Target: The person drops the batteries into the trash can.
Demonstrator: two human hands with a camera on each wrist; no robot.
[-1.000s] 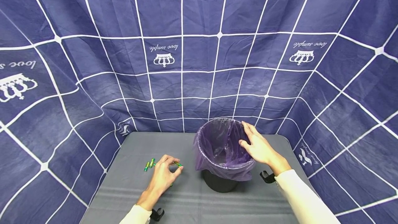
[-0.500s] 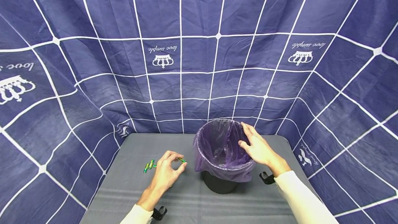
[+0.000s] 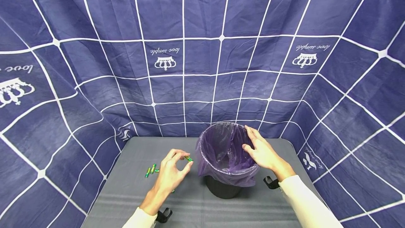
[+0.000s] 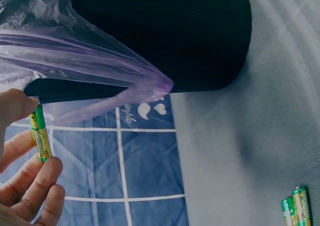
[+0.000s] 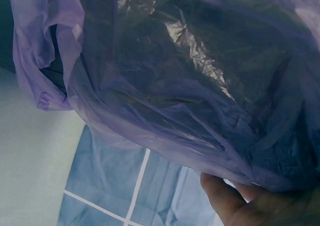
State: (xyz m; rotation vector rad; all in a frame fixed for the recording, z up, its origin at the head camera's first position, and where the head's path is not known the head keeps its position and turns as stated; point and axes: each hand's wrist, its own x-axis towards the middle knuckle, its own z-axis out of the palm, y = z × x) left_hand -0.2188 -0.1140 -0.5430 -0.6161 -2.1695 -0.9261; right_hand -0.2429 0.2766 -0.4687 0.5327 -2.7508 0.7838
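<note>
My left hand pinches a small green and yellow battery between thumb and fingertips, above the table and just left of the bin. In the left wrist view the battery points steeply downward, clear of the bag. A round black bin stands upright, lined with a translucent purple garbage bag folded over its rim. My right hand rests on the bin's right rim, fingers extended and thumb apart over the opening. Its thumb shows beside the bag in the right wrist view.
Several green batteries lie on the grey table left of my left hand; another battery is partly hidden behind that wrist. Dark blue gridded cloth walls the table at the back and sides.
My left hand has lifted slightly and moved right toward the bin, carrying the battery. The right hand stays at the rim.
</note>
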